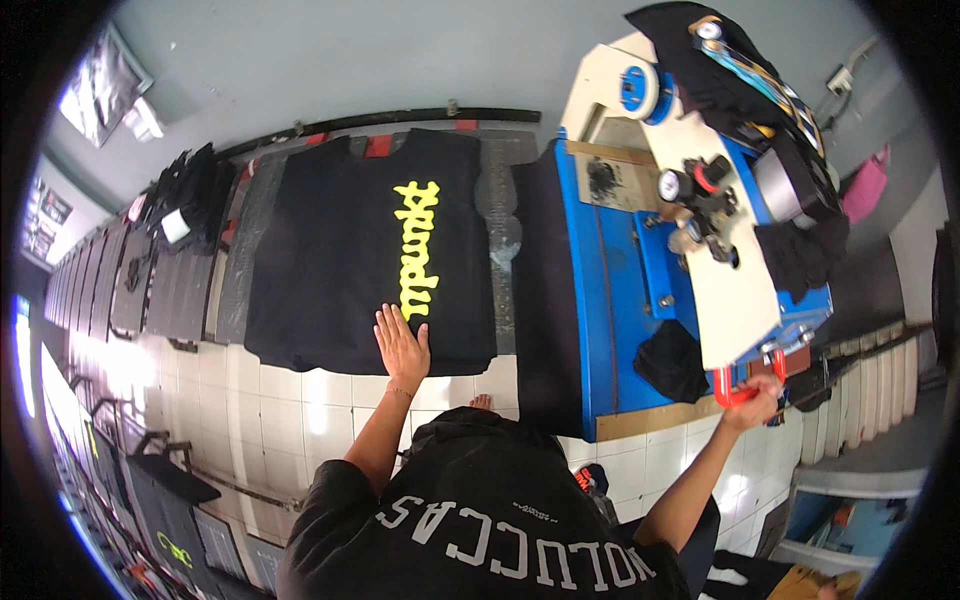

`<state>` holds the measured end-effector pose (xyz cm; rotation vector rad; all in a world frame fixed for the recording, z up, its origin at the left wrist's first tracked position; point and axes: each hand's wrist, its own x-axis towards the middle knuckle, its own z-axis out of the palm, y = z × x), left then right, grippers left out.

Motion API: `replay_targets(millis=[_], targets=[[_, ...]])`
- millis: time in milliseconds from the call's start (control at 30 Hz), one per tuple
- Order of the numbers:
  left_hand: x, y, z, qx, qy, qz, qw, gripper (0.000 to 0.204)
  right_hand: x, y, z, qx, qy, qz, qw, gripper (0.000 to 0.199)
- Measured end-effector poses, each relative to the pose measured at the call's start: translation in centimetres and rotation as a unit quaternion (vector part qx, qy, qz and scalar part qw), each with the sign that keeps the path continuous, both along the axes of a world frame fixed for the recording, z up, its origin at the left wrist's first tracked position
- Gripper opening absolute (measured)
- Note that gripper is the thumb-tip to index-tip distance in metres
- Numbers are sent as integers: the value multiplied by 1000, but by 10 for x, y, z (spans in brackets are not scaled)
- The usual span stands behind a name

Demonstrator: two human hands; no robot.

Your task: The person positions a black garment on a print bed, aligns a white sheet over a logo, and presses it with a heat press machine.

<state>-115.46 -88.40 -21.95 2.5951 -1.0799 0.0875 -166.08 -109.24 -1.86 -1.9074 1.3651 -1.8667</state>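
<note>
My left hand [403, 342] lies flat, fingers stretched, on a black T-shirt [330, 250] at the lower end of its neon-yellow printed lettering [413, 250]. The shirt is spread over a dark board, with its neckline toward the wall. Off to the right, my right hand [757, 402] is wrapped round the red handle [733, 388] at the front of a blue and cream heat press [700, 290]. Black fabric [548, 300] hangs along the press's left side, between it and the shirt.
A gauge [672, 184] and knobs sit on top of the press. Dark clothes [700, 60] are piled at its back, and a black cloth [672, 362] lies by its front. More boards [180, 290] run left, with folded black garments [190, 195]. Another person [800, 580] is partly visible at lower right.
</note>
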Motion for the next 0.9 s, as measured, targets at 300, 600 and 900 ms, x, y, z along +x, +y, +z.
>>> replay_targets(millis=[300,600,900], targets=[[-13,-7,11,1,6,-7,1000,71,-10,-4,-5,6,-44,2,999,48],[-73,-39,16,16,39,-224,974,71,3,1,8,33,-32,-8,999,47],[-47,-7,45,-41,73,-240,967,70,-20,-6,0,40,0,-15,999,39]])
